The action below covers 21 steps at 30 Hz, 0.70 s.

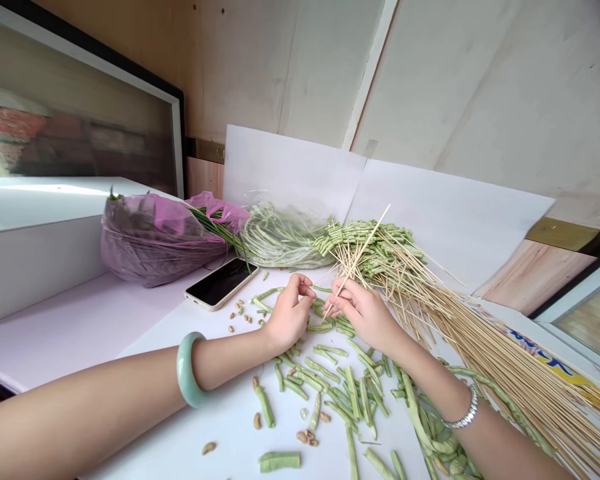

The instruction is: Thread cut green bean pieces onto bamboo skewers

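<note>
My right hand pinches a bamboo skewer, which slants up and away with its lower tip near the table. To its left, my left hand has its fingers curled towards the thumb; whatever may be between them is too small to make out. Beneath and in front of both hands lie many cut green bean pieces. Just beyond my right hand is a pile of skewers threaded with bean pieces, their bare ends pointing towards me. A bunch of bare skewers runs along the right side.
A phone lies left of the hands, near loose bean seeds. Behind it sit a purple plastic bag and a clear bag of long beans. Whole beans lie under my right forearm. White boards stand along the wall.
</note>
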{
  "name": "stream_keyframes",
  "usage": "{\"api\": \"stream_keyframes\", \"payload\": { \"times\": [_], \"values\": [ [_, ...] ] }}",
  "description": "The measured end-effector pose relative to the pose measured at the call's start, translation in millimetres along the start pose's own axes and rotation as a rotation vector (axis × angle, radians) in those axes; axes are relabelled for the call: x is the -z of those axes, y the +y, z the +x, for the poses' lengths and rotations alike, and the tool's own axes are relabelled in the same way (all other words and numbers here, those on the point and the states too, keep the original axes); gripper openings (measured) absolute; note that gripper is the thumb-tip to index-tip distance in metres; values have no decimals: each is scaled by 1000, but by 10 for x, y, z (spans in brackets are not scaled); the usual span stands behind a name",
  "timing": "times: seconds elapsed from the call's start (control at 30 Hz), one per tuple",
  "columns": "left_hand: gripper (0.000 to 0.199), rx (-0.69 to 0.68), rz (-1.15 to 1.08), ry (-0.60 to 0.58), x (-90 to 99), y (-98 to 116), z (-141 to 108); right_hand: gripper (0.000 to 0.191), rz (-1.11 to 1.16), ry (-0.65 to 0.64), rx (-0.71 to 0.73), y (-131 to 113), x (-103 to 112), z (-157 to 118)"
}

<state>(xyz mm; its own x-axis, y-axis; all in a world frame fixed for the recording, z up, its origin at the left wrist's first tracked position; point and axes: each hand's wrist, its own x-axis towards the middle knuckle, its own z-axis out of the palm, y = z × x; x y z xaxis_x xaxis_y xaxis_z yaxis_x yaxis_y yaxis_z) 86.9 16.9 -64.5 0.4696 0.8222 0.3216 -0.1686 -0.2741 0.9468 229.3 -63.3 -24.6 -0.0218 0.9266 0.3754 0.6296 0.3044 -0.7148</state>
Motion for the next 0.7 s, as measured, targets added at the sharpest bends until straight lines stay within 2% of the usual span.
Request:
{"api": "stream_keyframes", "payload": {
  "times": [0.23, 0.7],
  "values": [
    [17, 8, -21, -12, 4, -12, 4, 2, -10, 26, -9, 26, 47, 12],
    [19, 12, -18, -5, 3, -17, 8, 4, -14, 2, -15, 5, -22, -22]
  ]
}}
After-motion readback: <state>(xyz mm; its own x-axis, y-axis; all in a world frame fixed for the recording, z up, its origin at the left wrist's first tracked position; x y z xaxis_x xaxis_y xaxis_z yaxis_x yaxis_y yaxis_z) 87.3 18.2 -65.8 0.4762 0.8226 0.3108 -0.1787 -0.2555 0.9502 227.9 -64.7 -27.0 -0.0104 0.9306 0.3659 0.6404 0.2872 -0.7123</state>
